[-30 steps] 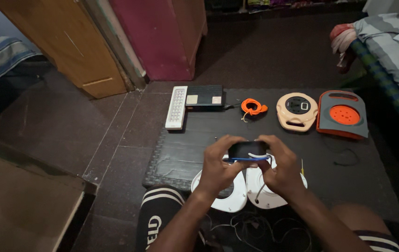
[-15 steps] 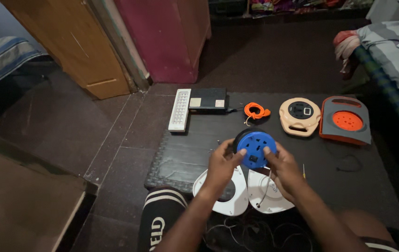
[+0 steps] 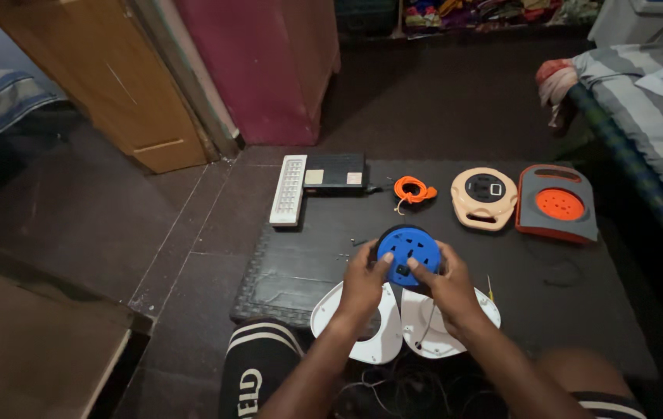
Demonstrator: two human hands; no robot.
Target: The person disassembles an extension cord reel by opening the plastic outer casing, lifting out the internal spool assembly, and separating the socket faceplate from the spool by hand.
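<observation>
Gripping round blue plastic reel (image 3: 407,254), hands (image 3: 405,283), ribbed dark mat (image 3: 293,271)

You've tipped the blue reel (image 3: 408,254) up between your fingers (image 3: 384,264); its face now shows, not its edge.

The 2 hands, left hand (image 3: 362,285) and right hand (image 3: 446,289), cover the blue reel's (image 3: 408,250) lower rim and the white shells' (image 3: 362,341) tops (the bed (image 3: 642,101) runs off-frame).
</observation>
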